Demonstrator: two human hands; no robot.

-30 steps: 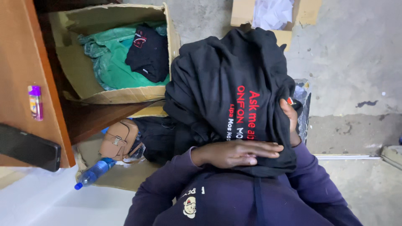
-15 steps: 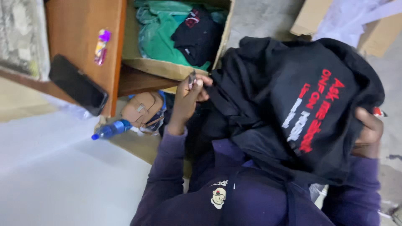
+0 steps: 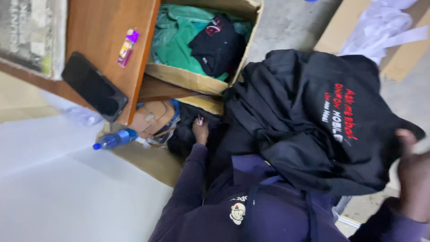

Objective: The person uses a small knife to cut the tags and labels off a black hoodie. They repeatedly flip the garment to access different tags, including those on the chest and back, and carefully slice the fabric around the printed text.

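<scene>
While the right hand (image 3: pixel 414 179) pinches the black hoodie (image 3: pixel 313 121) at its far right edge, fingers closed on the cloth, the garment drapes across the lap, long axis running left to right. The left hand (image 3: pixel 200 130) reaches down at its left edge — whether its fingers grip cannot be told — nearer the tan bag (image 3: pixel 150 118).

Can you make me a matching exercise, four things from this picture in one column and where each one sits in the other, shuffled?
Things:
1. phone
2. plastic bottle
3. green clothes
4. right hand

Places:
A. inside the cardboard box
B. gripping the black garment at its right edge
C. on the wooden desk, overhanging its edge
D. lying below the desk, beside a tan bag

Pairs: 1-C, 2-D, 3-A, 4-B
</scene>
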